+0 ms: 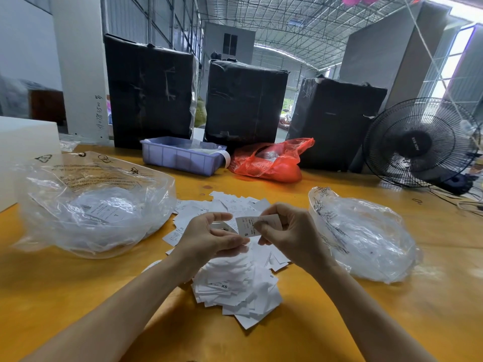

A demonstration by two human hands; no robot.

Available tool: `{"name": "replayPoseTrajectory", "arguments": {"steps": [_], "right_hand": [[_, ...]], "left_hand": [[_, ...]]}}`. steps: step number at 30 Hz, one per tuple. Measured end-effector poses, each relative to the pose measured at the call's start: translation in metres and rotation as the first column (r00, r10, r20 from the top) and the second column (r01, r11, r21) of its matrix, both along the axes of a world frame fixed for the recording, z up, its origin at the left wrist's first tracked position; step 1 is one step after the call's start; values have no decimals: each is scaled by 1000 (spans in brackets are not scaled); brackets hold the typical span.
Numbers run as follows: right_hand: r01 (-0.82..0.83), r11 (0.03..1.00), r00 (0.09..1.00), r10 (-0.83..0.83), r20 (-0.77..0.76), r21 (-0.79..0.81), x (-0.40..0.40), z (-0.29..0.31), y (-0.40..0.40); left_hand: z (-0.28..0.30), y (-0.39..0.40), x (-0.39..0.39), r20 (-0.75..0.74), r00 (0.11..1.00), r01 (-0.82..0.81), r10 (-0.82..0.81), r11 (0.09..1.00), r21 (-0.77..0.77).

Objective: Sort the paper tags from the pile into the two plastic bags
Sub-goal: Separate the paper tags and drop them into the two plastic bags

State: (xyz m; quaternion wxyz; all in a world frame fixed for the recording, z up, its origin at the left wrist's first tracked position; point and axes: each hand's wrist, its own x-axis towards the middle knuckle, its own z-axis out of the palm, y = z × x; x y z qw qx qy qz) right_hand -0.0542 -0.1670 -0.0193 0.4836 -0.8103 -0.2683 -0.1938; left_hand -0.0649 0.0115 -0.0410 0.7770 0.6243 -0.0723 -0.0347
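A pile of white paper tags (235,288) lies on the yellow table (78,296) in front of me. My right hand (290,233) pinches a tag marked S (247,227) above the pile. My left hand (209,239) hovers just left of that tag with fingers loosely bent; whether it touches the tag I cannot tell. A clear plastic bag (94,205) with tags inside sits at the left. A second clear plastic bag (366,231) sits at the right.
A purple plastic tray (180,158) and a red plastic bag (271,160) stand behind the pile. Three black wrapped boxes (245,100) line the table's back. A black fan (420,142) stands at the right. A white block (23,150) is at far left.
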Motion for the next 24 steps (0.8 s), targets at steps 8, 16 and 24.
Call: {"name": "replayPoseTrajectory", "arguments": {"steps": [8, 16, 24], "right_hand": [[36, 998, 997, -32, 72, -54, 2, -4, 0], [11, 994, 999, -5, 50, -106, 0, -2, -1], [-113, 987, 979, 91, -182, -116, 1, -1, -4]], "left_hand": [[2, -1, -1, -5, 1000, 4, -4, 1000, 16], [1, 0, 0, -1, 1000, -14, 14, 1000, 19], [-3, 0, 3, 38, 997, -74, 71, 994, 81]]}}
